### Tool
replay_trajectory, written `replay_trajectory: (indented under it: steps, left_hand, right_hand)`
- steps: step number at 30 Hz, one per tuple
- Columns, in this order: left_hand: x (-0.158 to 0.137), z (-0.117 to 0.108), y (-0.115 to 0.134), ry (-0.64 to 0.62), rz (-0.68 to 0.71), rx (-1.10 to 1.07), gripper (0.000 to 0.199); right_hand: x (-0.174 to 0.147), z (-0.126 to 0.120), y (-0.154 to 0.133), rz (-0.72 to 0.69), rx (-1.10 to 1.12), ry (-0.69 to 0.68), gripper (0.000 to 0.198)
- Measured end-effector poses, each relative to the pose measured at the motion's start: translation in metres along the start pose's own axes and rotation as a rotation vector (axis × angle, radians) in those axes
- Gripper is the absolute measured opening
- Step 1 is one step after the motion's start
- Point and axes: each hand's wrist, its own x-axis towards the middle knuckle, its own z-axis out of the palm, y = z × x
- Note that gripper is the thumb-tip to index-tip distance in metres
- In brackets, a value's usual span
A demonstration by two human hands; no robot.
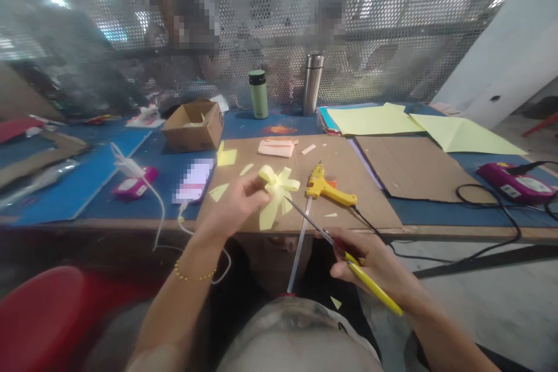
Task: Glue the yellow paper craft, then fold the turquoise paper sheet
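My left hand (pixel 242 200) is closed, pinching a pale yellow paper bow (pixel 275 186) with looped petals and hanging strips. In my right hand (pixel 370 258) are scissors (pixel 337 247) with yellow handles, their blade tips pointing at the bow's lower right strip. Whether the tips touch the paper I cannot tell. Just beyond the blades lies a yellow glue gun (pixel 329 187) with a clear glue stick (pixel 300 247) sticking out of its back toward my lap. Under all this is a sheet of cardboard (pixel 375 209) with yellow paper scraps (pixel 218 192) on it.
A phone (pixel 195 181) with a white cable lies left of the cardboard. Behind stand a small cardboard box (pixel 194 125), a green tumbler (pixel 258 96) and a steel flask (pixel 313 84). Yellow sheets (pixel 375 120) lie at the right. Purple power strips (pixel 517 183) trail cords. A red stool (pixel 47 314) is at left.
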Motion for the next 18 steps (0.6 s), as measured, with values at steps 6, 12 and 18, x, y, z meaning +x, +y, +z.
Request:
replay_trajectory:
  steps: [6, 12, 18]
  left_hand:
    - [0.0068, -0.0016, -0.0037, -0.112, -0.057, -0.006, 0.011]
    - [0.0080, -0.0016, -0.0028, -0.142, -0.028, 0.040, 0.009]
    - [0.0109, -0.0021, 0.0007, -0.225, -0.016, 0.105, 0.008]
  right_hand:
    - [-0.0010, -0.0059, 0.0005, -0.031, 0.039, -0.069, 0.065]
    - [-0.0036, -0.0074, 0.0021, 0.027, 0.037, -0.088, 0.063]
    - [-0.0051, -0.0073, 0.0027, 0.053, 0.007, -0.097, 0.064]
